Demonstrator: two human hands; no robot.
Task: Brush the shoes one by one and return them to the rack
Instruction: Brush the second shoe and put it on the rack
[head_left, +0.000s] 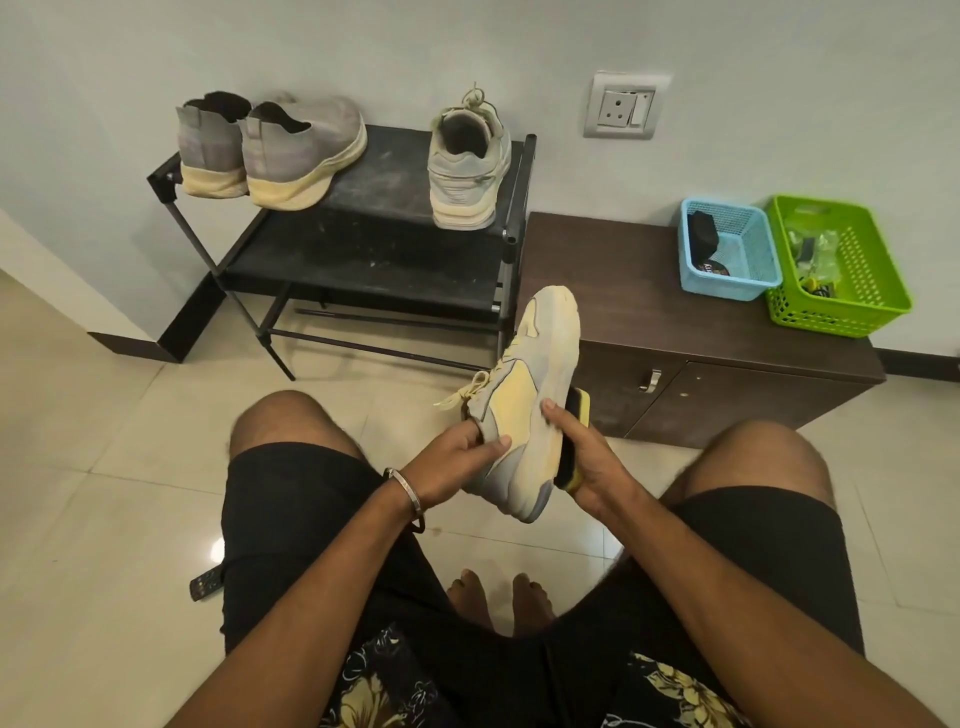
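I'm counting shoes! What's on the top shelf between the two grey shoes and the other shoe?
Nothing: in the head view the rack's top shelf is bare, only dusty, between the grey pair and the single sneaker.

Grey-yellow shoe (524, 410), black rack (374, 208), blue basket (748, 283), green basket (878, 291), perhaps floral shirt (374, 691)

Soft, even indoor light fills the scene, fairly bright. A small white glare spot sits on the glossy cream floor tiles (217, 548) at left. Shadows are faint and diffuse. Wide-angle distortion bends the edges; detail looks slightly soft throughout.
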